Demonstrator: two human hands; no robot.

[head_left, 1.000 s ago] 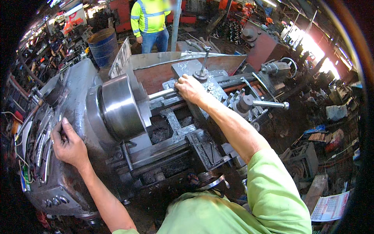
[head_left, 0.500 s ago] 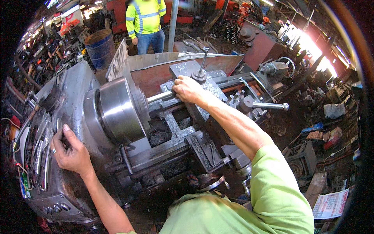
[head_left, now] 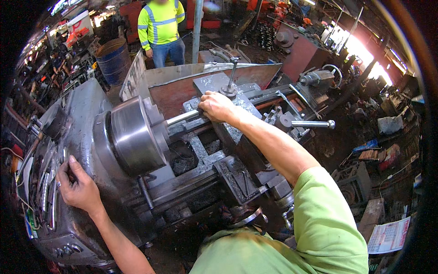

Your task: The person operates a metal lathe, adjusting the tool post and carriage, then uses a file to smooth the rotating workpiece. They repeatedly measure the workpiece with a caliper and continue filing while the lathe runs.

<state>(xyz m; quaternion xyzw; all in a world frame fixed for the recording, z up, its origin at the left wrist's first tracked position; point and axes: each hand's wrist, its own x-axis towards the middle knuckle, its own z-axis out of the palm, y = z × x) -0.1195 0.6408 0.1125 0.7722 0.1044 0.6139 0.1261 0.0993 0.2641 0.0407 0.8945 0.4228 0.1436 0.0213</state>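
Curling at the end of the metal rod (head_left: 183, 117) at ten o'clock, the right hand (head_left: 216, 108) lay at twelve, its grip unclear; the left hand (head_left: 80, 187) was half-open at eight

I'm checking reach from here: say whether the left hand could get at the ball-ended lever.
Probably not: the left hand is far over on the left, with the big metal cylinder and the right forearm between it and the ball-ended lever.
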